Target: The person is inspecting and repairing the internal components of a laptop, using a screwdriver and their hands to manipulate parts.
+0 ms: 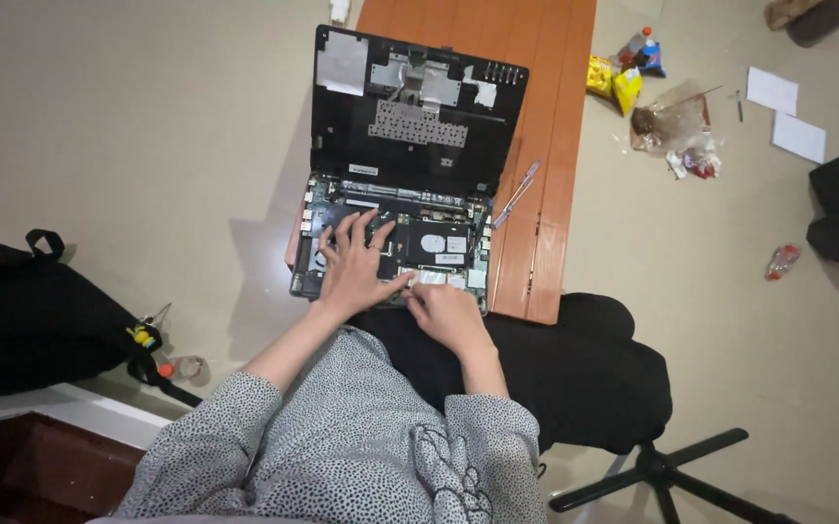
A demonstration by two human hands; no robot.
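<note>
Your left hand [354, 260] lies spread and flat, fingers open, on the exposed insides of a dismantled laptop [395, 223], while your right hand [447, 312] rests at the machine's near edge, fingers curled down onto the casing; whether it grips anything cannot be told. The laptop sits at the near end of a narrow orange wooden counter [546, 194], its near edge over your lap. Its base is stripped of its cover, showing a green circuit board, a black panel with white labels and a round silver disc. The raised half stands open behind, black, with grey metal plates and a perforated sheet on its inner face. A slim light-coloured tool [516, 192] lies on the counter just beside the laptop's right edge.

On the floor well to the right, a clear plastic bag [672, 121] holds brownish contents, with yellow snack packets [613, 82] and a bottle near it. White paper sheets [783, 112] lie farther right. A black backpack [32, 311] sits on the floor at your left.
</note>
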